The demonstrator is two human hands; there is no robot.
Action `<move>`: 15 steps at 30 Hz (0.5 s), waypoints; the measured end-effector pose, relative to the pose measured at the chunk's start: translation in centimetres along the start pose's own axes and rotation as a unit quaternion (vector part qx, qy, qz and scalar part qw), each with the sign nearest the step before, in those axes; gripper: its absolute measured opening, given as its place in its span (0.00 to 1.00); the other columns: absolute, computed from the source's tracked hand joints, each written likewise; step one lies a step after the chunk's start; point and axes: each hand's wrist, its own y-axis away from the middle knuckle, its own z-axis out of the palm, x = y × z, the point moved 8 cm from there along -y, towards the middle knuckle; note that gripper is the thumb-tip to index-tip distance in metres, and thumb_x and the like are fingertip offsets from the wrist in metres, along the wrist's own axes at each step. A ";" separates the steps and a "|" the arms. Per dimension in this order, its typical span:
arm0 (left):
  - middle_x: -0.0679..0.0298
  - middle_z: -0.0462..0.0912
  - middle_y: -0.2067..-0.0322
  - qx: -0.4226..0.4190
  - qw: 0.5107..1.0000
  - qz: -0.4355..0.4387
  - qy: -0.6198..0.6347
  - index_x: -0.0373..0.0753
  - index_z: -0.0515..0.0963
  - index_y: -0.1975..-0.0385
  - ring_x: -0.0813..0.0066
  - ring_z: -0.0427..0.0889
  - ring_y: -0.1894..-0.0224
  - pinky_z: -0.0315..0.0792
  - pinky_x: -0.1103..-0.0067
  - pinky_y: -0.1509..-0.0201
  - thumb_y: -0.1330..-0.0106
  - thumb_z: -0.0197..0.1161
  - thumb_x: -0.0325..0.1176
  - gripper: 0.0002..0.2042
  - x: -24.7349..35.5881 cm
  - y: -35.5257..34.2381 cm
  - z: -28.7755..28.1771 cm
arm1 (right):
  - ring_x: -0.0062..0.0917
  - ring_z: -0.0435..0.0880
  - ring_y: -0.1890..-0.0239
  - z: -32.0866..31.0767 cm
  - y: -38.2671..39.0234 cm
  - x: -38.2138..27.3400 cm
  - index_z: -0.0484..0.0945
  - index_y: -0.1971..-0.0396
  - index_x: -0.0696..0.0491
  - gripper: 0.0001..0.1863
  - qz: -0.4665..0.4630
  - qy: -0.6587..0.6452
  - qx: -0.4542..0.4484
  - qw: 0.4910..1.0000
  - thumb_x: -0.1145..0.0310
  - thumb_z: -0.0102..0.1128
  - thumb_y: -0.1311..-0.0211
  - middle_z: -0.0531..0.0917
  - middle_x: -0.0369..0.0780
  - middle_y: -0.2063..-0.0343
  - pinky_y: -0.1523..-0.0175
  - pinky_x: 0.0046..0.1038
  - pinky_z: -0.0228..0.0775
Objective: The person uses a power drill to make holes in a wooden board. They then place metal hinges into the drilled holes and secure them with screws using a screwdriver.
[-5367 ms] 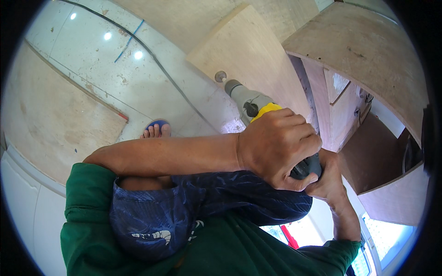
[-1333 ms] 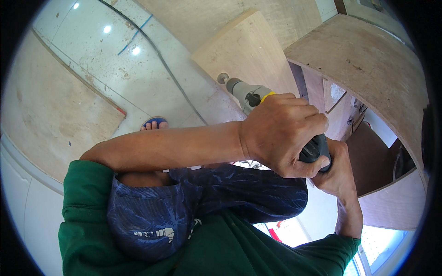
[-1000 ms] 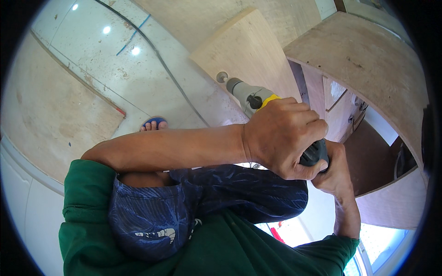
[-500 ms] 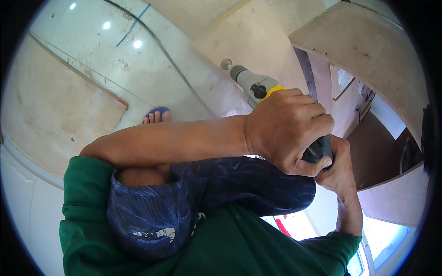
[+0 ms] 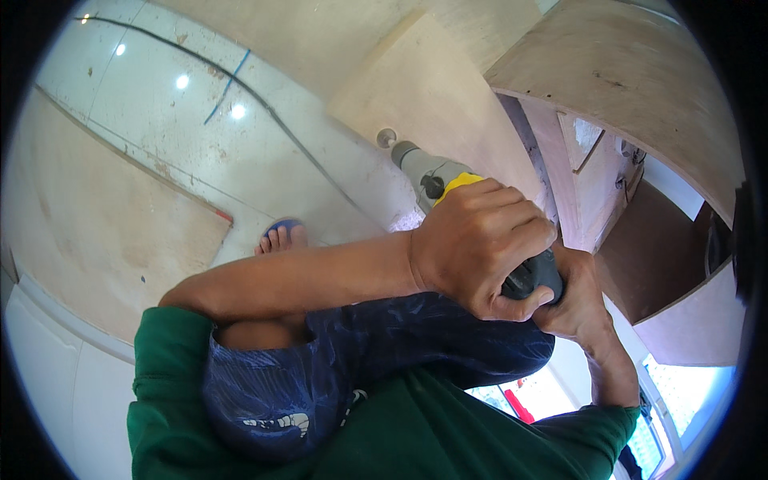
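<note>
A grey and yellow power drill (image 5: 424,172) with a black rear end points away from me, to the far left, its chuck close to a pale wooden panel (image 5: 448,88). At its tip shows a round grey disc (image 5: 386,138); whether this is the bit's head or a bored recess I cannot tell. My left hand (image 5: 488,244) is closed over the drill's body from above, its forearm crossing in front of me. My right hand (image 5: 574,292) is closed around the rear of the drill, its fingers mostly hidden behind the black part and my left hand.
A wooden cabinet carcass (image 5: 616,72) with openings stands at the right. Another wooden board (image 5: 104,216) lies at the left. A black cable (image 5: 276,116) and a thin blue strip (image 5: 228,86) cross the dusty tiled floor. My sandalled foot (image 5: 282,236) rests beyond my left forearm.
The view has shifted a little, so hands and drill sit slightly farther left in it. Both hands keep their hold, and the drill's tip stays at the same round spot.
</note>
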 end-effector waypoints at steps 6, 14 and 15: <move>0.52 0.89 0.65 0.016 1.000 0.014 0.006 0.33 0.85 0.60 0.53 0.89 0.64 0.82 0.64 0.58 0.36 0.69 0.55 0.25 0.3 0.0 -0.3 | 0.51 0.90 0.65 0.3 0.2 -0.3 0.84 0.58 0.56 0.21 -0.010 0.000 0.006 1.000 0.70 0.76 0.55 0.87 0.51 0.71 0.58 0.43 0.81; 0.51 0.89 0.63 0.007 1.000 0.017 0.002 0.33 0.85 0.58 0.51 0.90 0.62 0.83 0.62 0.53 0.37 0.69 0.55 0.26 0.3 0.1 -0.9 | 0.50 0.91 0.66 0.3 0.0 -1.5 0.83 0.58 0.58 0.22 -0.038 0.018 0.005 0.999 0.69 0.76 0.55 0.87 0.50 0.72 0.58 0.44 0.82; 0.51 0.89 0.63 0.009 1.000 0.019 0.002 0.33 0.85 0.58 0.51 0.90 0.62 0.83 0.62 0.53 0.36 0.69 0.56 0.26 0.3 0.2 -1.0 | 0.50 0.91 0.66 0.4 0.1 -1.6 0.83 0.58 0.58 0.22 -0.038 0.018 0.004 0.999 0.69 0.76 0.55 0.87 0.50 0.72 0.58 0.43 0.82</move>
